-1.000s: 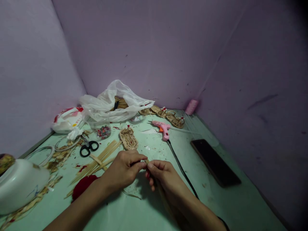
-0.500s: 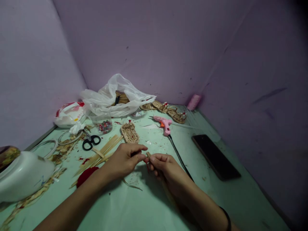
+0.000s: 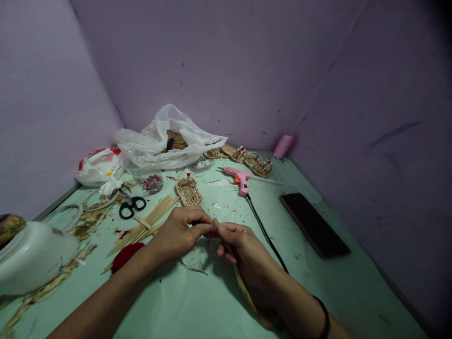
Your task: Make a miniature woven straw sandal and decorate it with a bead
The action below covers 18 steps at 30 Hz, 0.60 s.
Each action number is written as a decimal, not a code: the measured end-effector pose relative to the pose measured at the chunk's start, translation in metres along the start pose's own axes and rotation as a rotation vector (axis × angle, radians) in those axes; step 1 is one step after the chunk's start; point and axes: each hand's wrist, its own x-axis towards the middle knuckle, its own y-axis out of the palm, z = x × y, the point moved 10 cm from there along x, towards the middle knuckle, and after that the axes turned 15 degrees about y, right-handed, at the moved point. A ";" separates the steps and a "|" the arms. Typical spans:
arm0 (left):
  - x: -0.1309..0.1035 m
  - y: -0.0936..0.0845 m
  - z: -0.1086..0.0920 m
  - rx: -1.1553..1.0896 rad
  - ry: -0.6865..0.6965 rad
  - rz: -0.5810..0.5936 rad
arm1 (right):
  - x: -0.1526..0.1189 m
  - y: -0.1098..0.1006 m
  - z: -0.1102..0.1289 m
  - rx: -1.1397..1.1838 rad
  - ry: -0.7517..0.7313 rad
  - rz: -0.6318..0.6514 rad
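In my right hand (image 3: 243, 245), thumb and fingers pinch a pale dried straw strip (image 3: 243, 287), whose short end pokes up and whose length hangs below the wrist. My left hand (image 3: 185, 230) meets it from the other side, thumb and forefinger closed at the strip's end. A bit of red thread (image 3: 208, 241) shows just under those left fingertips, mostly hidden by the fingers. Behind the hands lies a small braided straw slipper sole (image 3: 189, 192) with a red bead on its far end. Under my left forearm is a dark red ball (image 3: 125, 256), probably yarn.
Black-handled scissors (image 3: 132, 207), flat straw strips (image 3: 155, 219) and a cup of beads (image 3: 151, 181) lie left. A pink glue gun (image 3: 240, 179) with its cord, and a phone (image 3: 314, 225), lie right. A plastic bag (image 3: 169, 127) and woven slippers (image 3: 257, 164) sit behind.
My left fingertips have moved right and closed against the strip's end, where a gap showed before. Less of the red thread shows now. The view has shifted slightly.
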 end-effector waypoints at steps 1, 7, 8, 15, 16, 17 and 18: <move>0.000 -0.002 -0.001 0.003 0.014 -0.023 | 0.000 0.001 -0.002 -0.002 0.010 0.009; 0.001 -0.008 -0.008 0.001 0.088 -0.081 | 0.001 0.000 -0.006 -0.041 0.041 0.001; 0.002 -0.008 -0.009 0.001 0.099 -0.078 | 0.000 0.000 -0.006 -0.049 0.048 -0.001; 0.004 -0.012 -0.016 0.077 0.154 -0.039 | -0.005 0.002 -0.004 -0.119 0.095 -0.046; 0.004 -0.012 -0.017 0.101 0.171 -0.020 | -0.005 0.001 -0.004 -0.138 0.095 -0.056; 0.004 -0.012 -0.018 0.128 0.189 0.002 | -0.004 0.000 -0.004 -0.163 0.088 -0.073; 0.003 -0.010 -0.019 0.155 0.206 0.030 | -0.003 -0.002 -0.003 -0.194 0.066 -0.093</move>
